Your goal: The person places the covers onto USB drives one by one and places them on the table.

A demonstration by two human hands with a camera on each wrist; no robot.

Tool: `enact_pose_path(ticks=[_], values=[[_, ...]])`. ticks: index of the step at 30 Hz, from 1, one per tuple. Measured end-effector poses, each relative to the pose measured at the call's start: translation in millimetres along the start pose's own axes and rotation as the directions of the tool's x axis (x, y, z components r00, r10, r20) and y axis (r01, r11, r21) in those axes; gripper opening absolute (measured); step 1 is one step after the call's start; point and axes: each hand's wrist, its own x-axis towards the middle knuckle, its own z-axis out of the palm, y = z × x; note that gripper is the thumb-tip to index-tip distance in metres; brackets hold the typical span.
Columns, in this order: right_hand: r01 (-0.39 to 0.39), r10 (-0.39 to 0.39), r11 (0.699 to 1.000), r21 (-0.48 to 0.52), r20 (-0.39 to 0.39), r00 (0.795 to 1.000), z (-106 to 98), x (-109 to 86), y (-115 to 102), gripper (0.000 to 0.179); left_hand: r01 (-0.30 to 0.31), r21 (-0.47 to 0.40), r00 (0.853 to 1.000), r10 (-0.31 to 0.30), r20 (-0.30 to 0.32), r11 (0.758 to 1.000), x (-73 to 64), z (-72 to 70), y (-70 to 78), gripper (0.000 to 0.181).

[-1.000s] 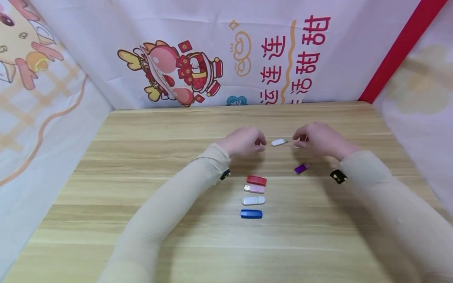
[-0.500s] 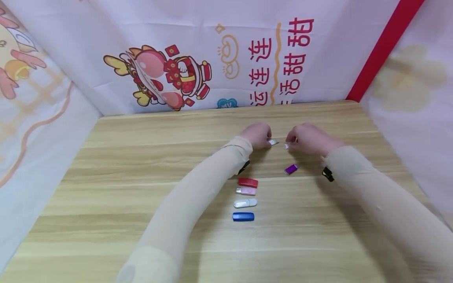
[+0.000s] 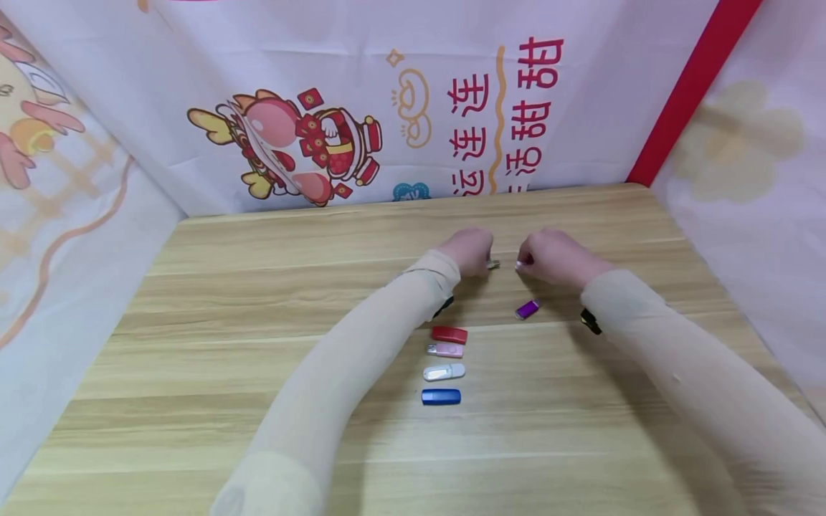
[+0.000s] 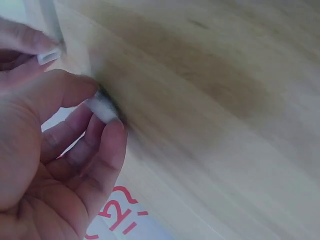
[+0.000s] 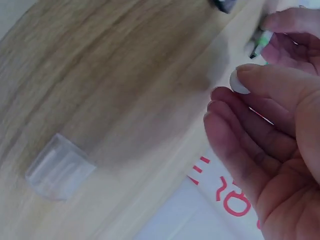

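Observation:
Above the far part of the table, my left hand [image 3: 470, 251] pinches a white USB stick [image 4: 102, 107] between thumb and fingers. Its metal plug end pokes out toward the right hand. Facing it across a small gap, my right hand [image 3: 555, 256] holds a small white cap [image 5: 239, 83] between thumb and fingertips. Most of the stick's body is hidden by the left fingers. Nearer to me than the right hand lies a purple USB stick [image 3: 528, 309] on the wood.
A column of USB sticks lies mid-table: red [image 3: 449, 335], pink [image 3: 447, 350], white [image 3: 444, 372] and blue [image 3: 442, 396]. In the right wrist view, a clear plastic cap [image 5: 60, 170] lies on the wooden table [image 3: 290, 287]. A printed cloth [image 3: 413, 86] hangs behind.
My left hand has moved right and taken hold of the white USB stick that lay on the table. The right hand stays close by with the cap. The head view has shifted slightly.

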Motion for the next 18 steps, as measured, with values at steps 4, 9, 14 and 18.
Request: enact_pose_path(ticks=[4,9,14,18], values=[[-0.026,0.026,0.999,0.047,-0.016,1.000,-5,-5.1,-10,0.007,0.004,-0.046,1.000,-0.003,0.024,0.999,-7.6,0.5,-6.3,0.020],[0.010,-0.008,0.998,0.060,-0.031,0.999,-10,-13.0,-27,0.008,-0.017,-0.125,1.000,0.019,0.017,0.992,-27.6,-4.8,-15.4,0.013],[0.119,-0.115,0.992,0.034,-0.105,0.988,-15,-26.7,-47,0.006,-0.078,-0.201,0.997,0.078,-0.008,0.977,-60.9,-20.9,-16.0,0.009],[0.195,-0.183,0.980,0.048,-0.193,0.964,-18,-42.3,-67,0.005,-0.141,-0.200,0.990,0.134,-0.050,0.969,-95.9,-34.2,-10.7,0.009]])
